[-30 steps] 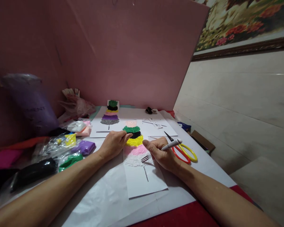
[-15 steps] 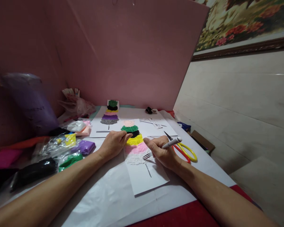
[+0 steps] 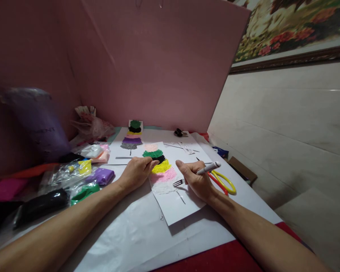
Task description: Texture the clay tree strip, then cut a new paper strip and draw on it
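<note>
A white paper card (image 3: 174, 212) lies at an angle before me. It bears a tree shape of textured clay bands: peach, green, black, yellow, pink (image 3: 166, 175) and white (image 3: 163, 187), with a thin drawn stem below. My left hand (image 3: 138, 172) is closed, thumb and forefinger pinching the card's left edge by the black band. In my right hand (image 3: 197, 179) is a fork (image 3: 209, 168) with a striped handle. Its tines are at the right end of the white band; whether they touch the clay I cannot tell. Scissors (image 3: 223, 181) with red and yellow handles lie beside my right hand.
Behind stands a similar banded tree picture (image 3: 132, 139) on white paper. Bagged clay, including purple (image 3: 103, 176), green (image 3: 85, 193) and black (image 3: 42, 207) pieces, crowds the left. Keys (image 3: 180, 132) lie at the back. A pink board (image 3: 153, 68) rises behind the table.
The card has turned, its lower end swinging right and its top shifting slightly left. My right hand and the fork have moved a little to the right. My left hand stays nearly in place.
</note>
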{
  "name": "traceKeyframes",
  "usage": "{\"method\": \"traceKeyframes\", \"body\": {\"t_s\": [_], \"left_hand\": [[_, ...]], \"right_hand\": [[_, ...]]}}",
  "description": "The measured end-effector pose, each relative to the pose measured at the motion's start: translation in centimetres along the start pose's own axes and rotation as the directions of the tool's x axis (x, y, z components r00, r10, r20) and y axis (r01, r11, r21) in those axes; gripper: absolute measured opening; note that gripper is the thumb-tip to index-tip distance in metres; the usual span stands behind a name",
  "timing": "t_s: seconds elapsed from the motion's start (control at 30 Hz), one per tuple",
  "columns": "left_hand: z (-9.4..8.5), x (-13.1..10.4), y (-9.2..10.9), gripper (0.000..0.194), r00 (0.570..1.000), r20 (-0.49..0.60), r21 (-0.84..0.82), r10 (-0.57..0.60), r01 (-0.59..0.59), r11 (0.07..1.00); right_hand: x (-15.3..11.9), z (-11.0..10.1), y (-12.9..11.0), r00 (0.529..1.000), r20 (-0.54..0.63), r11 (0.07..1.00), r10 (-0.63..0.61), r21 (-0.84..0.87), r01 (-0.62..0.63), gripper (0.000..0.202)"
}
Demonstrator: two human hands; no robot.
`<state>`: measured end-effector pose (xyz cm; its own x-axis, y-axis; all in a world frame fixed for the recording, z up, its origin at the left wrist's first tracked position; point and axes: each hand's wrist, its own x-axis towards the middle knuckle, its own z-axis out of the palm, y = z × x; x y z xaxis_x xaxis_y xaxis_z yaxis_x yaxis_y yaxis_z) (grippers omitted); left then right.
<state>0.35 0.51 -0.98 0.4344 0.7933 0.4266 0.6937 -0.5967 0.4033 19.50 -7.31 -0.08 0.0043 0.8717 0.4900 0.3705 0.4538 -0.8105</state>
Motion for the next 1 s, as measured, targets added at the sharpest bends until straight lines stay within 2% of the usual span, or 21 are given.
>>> {"method": "traceKeyframes", "body": {"t_s": [0.2, 0.33, 0.53, 0.67, 0.8, 1.0], "left_hand": [[0.3, 0.0, -0.5, 0.036, 0.998, -0.033, -0.008, 0.046, -0.046, 0.999], [0.6, 0.0, -0.9, 0.037, 0.997, -0.05, -0.019, 0.067, -0.068, 0.997], [0.9, 0.1, -1.2, 0.037, 0.984, -0.149, -0.059, 0.097, -0.106, 0.993], [0.9, 0.1, -1.1, 0.029, 0.965, -0.241, -0.115, 0.1, -0.13, 0.985], [0.9, 0.2, -1.1, 0.02, 0.955, -0.275, -0.18, 0.11, -0.163, 0.97], [0.8, 0.3, -1.2, 0.017, 0.951, -0.31, -0.305, 0.001, -0.101, 0.947]], "right_hand": [[0.5, 0.2, 0.8, 0.988, -0.132, 0.997, 0.074, 0.042, -0.069, 0.058], [0.8, 0.1, 1.3, 0.974, -0.213, 0.997, 0.075, 0.031, -0.07, 0.058], [0.9, 0.1, 1.0, 0.968, -0.228, 0.995, 0.101, 0.039, -0.095, 0.057], [0.9, 0.1, 0.9, 0.96, -0.242, 0.99, 0.14, 0.052, -0.131, 0.057], [0.9, 0.1, 1.0, 0.96, -0.222, 0.985, 0.169, 0.082, -0.155, 0.058], [0.5, 0.2, 0.9, 0.968, -0.173, 0.979, 0.182, 0.122, -0.163, 0.058]]}}
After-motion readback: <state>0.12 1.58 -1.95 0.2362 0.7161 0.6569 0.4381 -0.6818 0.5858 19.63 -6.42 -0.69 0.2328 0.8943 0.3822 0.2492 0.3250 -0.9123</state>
